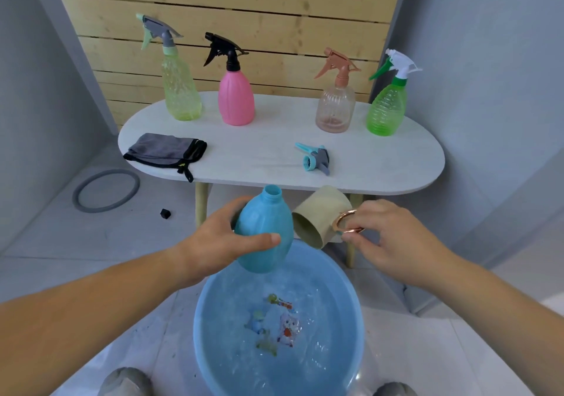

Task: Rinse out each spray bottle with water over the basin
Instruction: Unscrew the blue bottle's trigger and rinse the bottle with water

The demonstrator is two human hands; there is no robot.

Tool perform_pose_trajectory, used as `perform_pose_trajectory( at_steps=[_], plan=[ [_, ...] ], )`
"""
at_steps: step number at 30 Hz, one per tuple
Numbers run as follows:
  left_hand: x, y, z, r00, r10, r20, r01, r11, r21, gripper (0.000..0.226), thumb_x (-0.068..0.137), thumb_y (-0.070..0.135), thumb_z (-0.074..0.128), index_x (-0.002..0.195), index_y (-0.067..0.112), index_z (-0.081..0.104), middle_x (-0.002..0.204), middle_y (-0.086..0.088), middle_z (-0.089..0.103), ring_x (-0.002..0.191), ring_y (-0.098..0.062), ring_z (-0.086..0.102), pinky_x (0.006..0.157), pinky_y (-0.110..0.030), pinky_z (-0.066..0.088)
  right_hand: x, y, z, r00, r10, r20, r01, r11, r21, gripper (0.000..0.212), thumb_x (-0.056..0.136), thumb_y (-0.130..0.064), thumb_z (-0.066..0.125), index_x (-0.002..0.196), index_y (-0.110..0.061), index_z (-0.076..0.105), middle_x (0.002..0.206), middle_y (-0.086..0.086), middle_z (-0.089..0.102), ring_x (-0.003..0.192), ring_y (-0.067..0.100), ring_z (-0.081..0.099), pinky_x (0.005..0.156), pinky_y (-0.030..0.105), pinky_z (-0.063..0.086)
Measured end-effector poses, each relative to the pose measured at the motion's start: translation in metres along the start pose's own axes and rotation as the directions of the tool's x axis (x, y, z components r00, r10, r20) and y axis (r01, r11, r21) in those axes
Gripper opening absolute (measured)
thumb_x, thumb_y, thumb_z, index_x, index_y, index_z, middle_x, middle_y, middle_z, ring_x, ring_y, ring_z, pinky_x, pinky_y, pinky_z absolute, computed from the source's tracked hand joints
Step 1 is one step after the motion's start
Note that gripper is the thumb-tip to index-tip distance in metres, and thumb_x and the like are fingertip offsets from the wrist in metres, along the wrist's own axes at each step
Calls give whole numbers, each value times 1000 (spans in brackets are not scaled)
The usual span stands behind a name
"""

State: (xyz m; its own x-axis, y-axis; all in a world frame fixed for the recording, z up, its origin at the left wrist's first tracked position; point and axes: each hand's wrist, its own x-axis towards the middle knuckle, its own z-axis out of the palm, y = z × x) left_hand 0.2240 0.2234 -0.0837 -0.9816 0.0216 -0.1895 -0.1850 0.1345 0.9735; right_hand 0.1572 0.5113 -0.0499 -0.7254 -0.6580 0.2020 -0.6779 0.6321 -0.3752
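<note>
My left hand (213,237) grips the bottle (264,230) over the basin (201,328). My right hand (387,237) pinches the cup (320,215) handle. A thin hold; it could twist and spill.

Five bottles: yellow (181,90), pink (236,98), peach (335,110), green (387,110), and a blue bottle (264,234). One loose spray head (316,159), one cup (320,215), one basin (201,334), one cloth (161,150), one table (259,157), one ring (91,208).

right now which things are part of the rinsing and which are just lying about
In the job: blue bottle in left hand; beige cup in right hand; basin; loose sprayer head; yellow-green bottle; pink bottle; peach bottle; green bottle.
Lying about: grey cloth; grey ring; small black piece.
</note>
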Motion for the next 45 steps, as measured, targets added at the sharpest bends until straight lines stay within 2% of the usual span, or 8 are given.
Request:
perform_pose_trajectory(
  at_steps=[16, 18, 21, 23, 26, 31, 37, 45],
  plan=[
    [-1, 4, 7, 1000, -5, -5, 5, 1000, 9, 81, 55, 48, 91, 129, 38, 60, 118, 7, 74, 107, -14, 73, 87, -36, 62, 1, 14, -13, 946, -277, -169, 256, 957, -138, 13, 84, -26, 66, 85, -14, 72, 90, -4, 64, 94, 21, 61, 88, 31, 48],
    [-2, 6, 8, 1000, 0, -3, 0, 1000, 6, 80, 55, 48, 90, 129, 38, 60, 117, 7, 74, 107, -14, 73, 86, -35, 61, 3, 8, -17, 958, -145, -247, 145, 989, -15, 12, 83, -26, 64, 83, -16, 70, 92, -5, 66, 93, 16, 63, 85, 30, 49],
    [-2, 9, 10, 1000, 8, 2, -8, 1000, 1, 79, 55, 48, 90, 128, 39, 61, 116, 7, 74, 107, -13, 73, 86, -34, 61, 12, 12, -27, 914, 268, -304, -164, 930, 328, 7, 82, -19, 68, 76, -22, 70, 89, -2, 68, 87, 13, 65, 86, 31, 53],
    [-1, 11, 11, 1000, 9, 0, -9, 1000, 3, 80, 54, 48, 90, 128, 38, 61, 116, 7, 74, 107, -13, 73, 87, -36, 62, 23, 25, -38, 826, 520, -219, -311, 744, 592, 13, 84, -18, 65, 72, -20, 71, 89, 6, 71, 88, 27, 68, 90, 40, 55],
    [1, 13, 13, 1000, 13, 6, -13, 1000, -4, 79, 54, 48, 90, 127, 39, 62, 116, 7, 75, 106, -13, 74, 88, -37, 62, 40, 49, -56, 688, 723, -68, -326, 391, 861, 12, 92, -11, 56, 82, -8, 62, 91, 15, 64, 88, 33, 66, 91, 43, 55],
    [8, 13, 18, 1000, 12, 4, -12, 1000, -4, 80, 53, 47, 90, 127, 38, 63, 115, 6, 75, 107, -15, 73, 87, -37, 61, 62, 95, -60, 548, 832, 87, -362, 142, 921, 23, 94, -18, 49, 73, -10, 50, 89, 16, 62, 85, 35, 63, 81, 36, 53],
    [17, 12, 20, 1000, 4, 13, -4, 1000, -10, 76, 53, 47, 92, 124, 43, 65, 118, 4, 74, 110, -16, 72, 94, -42, 60, 75, 131, -50, 497, 857, 138, -394, 81, 915, 18, 94, -23, 48, 83, -9, 52, 94, 18, 57, 80, 36, 62, 83, 42, 56],
    [24, 14, 21, 999, -1, 34, 0, 1000, 12, 77, 56, 45, 91, 127, 38, 64, 116, 4, 75, 111, -15, 72, 98, -45, 59, 88, 141, -42, 476, 879, -2, -506, 276, 817, 23, 98, -25, 36, 112, -20, 54, 103, 9, 51, 77, 28, 63, 63, 34, 53]
  ],
)
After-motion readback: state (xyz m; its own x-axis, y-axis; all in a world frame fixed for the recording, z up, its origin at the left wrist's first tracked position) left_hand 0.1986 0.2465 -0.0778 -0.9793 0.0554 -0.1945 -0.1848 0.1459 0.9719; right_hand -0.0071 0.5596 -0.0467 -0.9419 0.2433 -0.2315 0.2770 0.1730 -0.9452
